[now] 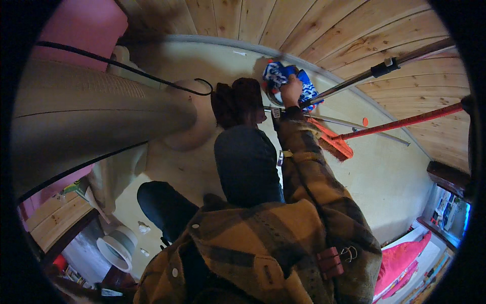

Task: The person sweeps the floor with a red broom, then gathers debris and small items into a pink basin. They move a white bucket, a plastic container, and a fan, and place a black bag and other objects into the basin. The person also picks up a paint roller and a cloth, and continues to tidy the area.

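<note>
My right hand (290, 91) reaches away from me, past my right knee, toward the foot of the wooden wall. Its fingers are closed on a blue and white patterned cloth (307, 86), which bunches up around it. Part of a round rim shows under the cloth, but I cannot tell what it belongs to. A metal pole (349, 82) slants down beside the hand from the upper right. Dark maroon cloth (239, 101) lies left of the hand, beyond my knee. My left hand is outside the picture.
An orange broom head (336, 144) with a red handle (405, 121) lies right of my forearm. A thin metal rod (357, 126) rests on the floor there. A thick grey column (101, 106) with a black cord (126, 67) fills the left. A white bucket-like container (119, 248) stands lower left.
</note>
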The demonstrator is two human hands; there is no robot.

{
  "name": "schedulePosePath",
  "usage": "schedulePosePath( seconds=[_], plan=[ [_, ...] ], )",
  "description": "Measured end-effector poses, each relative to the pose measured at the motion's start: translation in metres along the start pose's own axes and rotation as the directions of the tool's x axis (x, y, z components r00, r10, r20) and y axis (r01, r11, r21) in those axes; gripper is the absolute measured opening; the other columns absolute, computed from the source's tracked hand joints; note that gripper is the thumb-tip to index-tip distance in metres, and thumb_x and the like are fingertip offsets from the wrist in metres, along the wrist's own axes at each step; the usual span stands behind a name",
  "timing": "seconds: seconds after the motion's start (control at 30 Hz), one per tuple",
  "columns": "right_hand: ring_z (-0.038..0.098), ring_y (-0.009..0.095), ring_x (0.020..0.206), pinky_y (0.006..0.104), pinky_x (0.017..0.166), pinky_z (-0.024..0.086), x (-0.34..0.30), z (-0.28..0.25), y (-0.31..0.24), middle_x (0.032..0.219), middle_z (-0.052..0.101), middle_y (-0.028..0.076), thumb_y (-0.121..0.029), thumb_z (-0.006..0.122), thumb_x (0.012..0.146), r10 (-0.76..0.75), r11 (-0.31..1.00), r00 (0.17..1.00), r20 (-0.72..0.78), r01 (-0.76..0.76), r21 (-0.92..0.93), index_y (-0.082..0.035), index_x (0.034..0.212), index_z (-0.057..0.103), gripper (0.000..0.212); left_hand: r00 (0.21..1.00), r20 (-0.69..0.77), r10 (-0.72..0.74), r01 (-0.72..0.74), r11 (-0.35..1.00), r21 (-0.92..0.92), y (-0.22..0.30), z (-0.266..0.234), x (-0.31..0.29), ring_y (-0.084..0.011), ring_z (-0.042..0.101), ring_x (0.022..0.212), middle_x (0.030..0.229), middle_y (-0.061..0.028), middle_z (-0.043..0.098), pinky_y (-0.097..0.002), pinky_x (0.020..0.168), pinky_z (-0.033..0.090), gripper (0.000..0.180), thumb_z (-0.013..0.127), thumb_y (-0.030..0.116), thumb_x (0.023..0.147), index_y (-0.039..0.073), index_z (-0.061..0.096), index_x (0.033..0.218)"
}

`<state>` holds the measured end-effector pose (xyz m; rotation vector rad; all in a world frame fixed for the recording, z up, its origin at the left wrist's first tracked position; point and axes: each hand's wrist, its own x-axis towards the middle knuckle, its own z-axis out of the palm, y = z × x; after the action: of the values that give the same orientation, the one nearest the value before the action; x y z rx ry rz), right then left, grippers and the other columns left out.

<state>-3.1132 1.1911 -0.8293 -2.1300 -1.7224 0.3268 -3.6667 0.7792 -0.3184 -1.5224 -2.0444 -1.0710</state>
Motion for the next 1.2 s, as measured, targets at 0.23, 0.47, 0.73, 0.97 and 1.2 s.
schedulePosePath(
  seconds=[0.23, 0.47, 0.73, 0.97, 1.2],
  plan=[
    [0.063, 0.035, 0.081, 0.0385, 0.074, 0.048, 0.016, -0.111, -0.019, 0.083, 0.064, 0.020, -0.003, 0.062, 0.072, 0.113, 0.872, 0.889, -0.443, 0.125, 0.473, -0.002, 0.092, 0.061, 0.020, 0.551, 0.793, 0.259, 0.083, 0.929, -0.361, 0.080, 0.099, -0.035, -0.0261, 0.067, 0.067, 0.075, -0.0142, 0.068, -0.0351, 0.064, 0.053, 0.024, 0.056, 0.017, 0.070, 0.002, 0.067, 0.085],
    [0.053, 0.011, 0.074, 0.0248, 0.069, 0.044, 0.015, -0.222, -0.080, 0.082, 0.060, 0.003, 0.008, 0.056, 0.077, -0.107, 0.610, 0.831, -0.546, 0.488, 0.624, -0.003, 0.093, 0.055, 0.019, 0.405, 0.778, 0.480, 0.269, 0.751, -0.603, 0.112, 0.211, -0.036, -0.0289, 0.066, 0.089, 0.094, -0.0135, 0.069, -0.0385, 0.080, 0.052, 0.034, 0.062, 0.012, 0.071, 0.003, 0.066, 0.103],
    [0.060, 0.019, 0.103, 0.0310, 0.088, 0.048, -0.005, -0.292, -0.175, 0.112, 0.062, 0.008, -0.011, 0.054, 0.090, -0.313, -0.244, 0.943, -0.115, 0.038, 0.969, -0.001, 0.120, 0.053, 0.031, 0.604, 0.577, 0.549, 0.232, 0.572, -0.787, 0.173, 0.309, -0.029, -0.0258, 0.032, 0.137, 0.146, -0.0131, 0.038, -0.0357, 0.112, 0.023, 0.075, 0.069, 0.009, 0.076, 0.003, 0.034, 0.142],
    [0.061, 0.011, 0.080, 0.0245, 0.070, 0.052, -0.055, -0.308, -0.236, 0.093, 0.061, 0.000, -0.028, 0.048, 0.096, -0.326, -0.363, 0.941, 0.093, -0.215, 0.907, -0.009, 0.107, 0.056, 0.024, 0.765, 0.496, 0.412, 0.356, 0.371, -0.858, 0.210, 0.352, -0.036, -0.0247, 0.050, 0.118, 0.128, -0.0169, 0.053, -0.0333, 0.099, 0.040, 0.059, 0.068, 0.022, 0.085, 0.002, 0.043, 0.135],
    [0.061, 0.016, 0.091, 0.0295, 0.079, 0.050, -0.100, -0.339, -0.256, 0.102, 0.064, 0.006, -0.018, 0.056, 0.091, -0.405, 0.076, 0.914, 0.034, -0.004, 0.997, -0.003, 0.114, 0.057, 0.028, 0.510, 0.776, 0.372, 0.814, 0.084, -0.575, 0.170, 0.323, -0.049, -0.0134, 0.056, 0.103, 0.114, -0.0046, 0.060, -0.0307, 0.091, 0.045, 0.033, 0.054, 0.014, 0.093, 0.003, 0.054, 0.124]
  ],
)
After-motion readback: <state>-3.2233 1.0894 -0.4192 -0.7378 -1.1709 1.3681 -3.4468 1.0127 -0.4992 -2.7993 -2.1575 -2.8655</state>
